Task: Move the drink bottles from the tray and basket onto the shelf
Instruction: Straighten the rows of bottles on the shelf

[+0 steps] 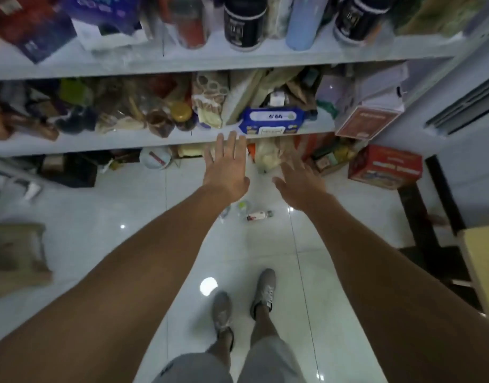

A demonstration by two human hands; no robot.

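Observation:
Both my arms stretch forward over the white tiled floor toward a white shelf unit [155, 143]. My left hand [227, 167] is spread flat with straight fingers, its tips near the edge of the middle shelf board, holding nothing. My right hand [298, 178] is also flat and empty, a little lower and to the right. On the floor beneath my hands lie small drink bottles: one on its side with a red and white label [258, 216], one with a green cap [242, 206], and a clear one [225, 212]. No tray or basket is visible.
The shelves are crowded: dark cans [244, 22] and a pale blue bottle [304, 23] on top, a blue wipes pack [271, 120] and jars in the middle. A red carton [385, 167] and other boxes stand on the floor at right. My feet [243, 302] stand below.

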